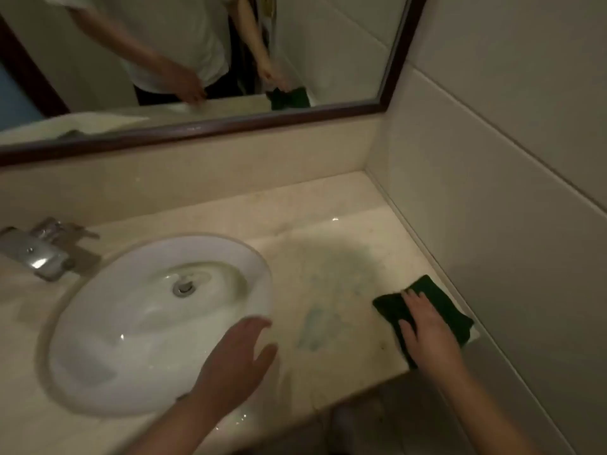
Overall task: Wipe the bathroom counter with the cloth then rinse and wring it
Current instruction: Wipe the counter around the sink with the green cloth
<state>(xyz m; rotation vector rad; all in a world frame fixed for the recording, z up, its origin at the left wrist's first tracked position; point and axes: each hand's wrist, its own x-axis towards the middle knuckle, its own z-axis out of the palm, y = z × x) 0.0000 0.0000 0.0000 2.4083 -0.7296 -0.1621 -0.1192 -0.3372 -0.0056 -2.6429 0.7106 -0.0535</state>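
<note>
**Cloth pinned flat at the counter's right front corner, unwiped stone lying toward ten o'clock**

The dark green cloth (pixel 427 315) lies flat on the beige stone counter (pixel 328 231), in the front corner against the tiled side wall (pixel 492 192). Its long axis runs roughly from ten o'clock to four o'clock, following the wall line. It looks like soft, napped fabric, folded into a rough rectangle with a rumpled near edge.

The right hand (pixel 427 333) rests on top of it, palm down, fingers loosely spread and pressing the fabric to the stone rather than pinching it. This is plainly the nearer hand; the cloth sits directly under it and pokes out at two o'clock and at eight o'clock.

From the cloth, the remaining counter stretches toward ten and eleven o'clock. Bluish-grey smears (pixel 315 326) mark the polished surface at nine o'clock from the cloth, between it and the basin, so the next stroke probably sweeps leftward.

The left hand (pixel 236 362) is empty and open, fingers spread, over the front rim of the oval white ceramic basin (pixel 108 323), well apart from the cloth; whether it touches the rim I cannot tell. A chrome faucet (pixel 36 254) stands at ten o'clock of the basin. A dark-framed mirror (pixel 399 60) hangs above the backsplash.
</note>
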